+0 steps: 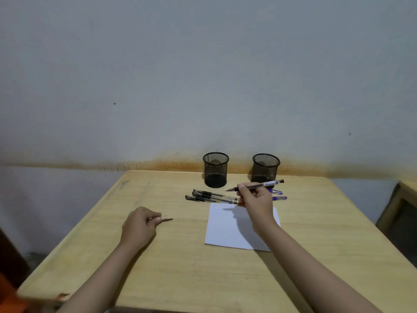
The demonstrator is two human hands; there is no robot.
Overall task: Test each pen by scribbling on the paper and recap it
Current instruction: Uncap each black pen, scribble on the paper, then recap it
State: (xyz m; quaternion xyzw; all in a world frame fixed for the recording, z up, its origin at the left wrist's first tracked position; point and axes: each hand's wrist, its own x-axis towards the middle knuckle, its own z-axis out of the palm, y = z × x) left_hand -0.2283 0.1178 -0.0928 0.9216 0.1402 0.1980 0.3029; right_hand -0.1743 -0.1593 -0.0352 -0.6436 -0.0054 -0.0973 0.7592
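My right hand point(253, 199) holds an uncapped pen point(266, 184) above the far edge of the white paper point(228, 227), its tip pointing left. My left hand point(141, 224) rests on the table to the left, closed on the pen's cap point(165, 219), whose clip sticks out to the right. Three capped black pens point(209, 197) lie side by side just beyond the paper. Two blue pens point(278, 194) lie behind my right hand, partly hidden by it.
Two black mesh pen holders point(215, 169) point(265, 167) stand at the table's far edge against the wall. The wooden table point(180, 256) fills the lower view. Another piece of furniture point(401, 213) stands to the right.
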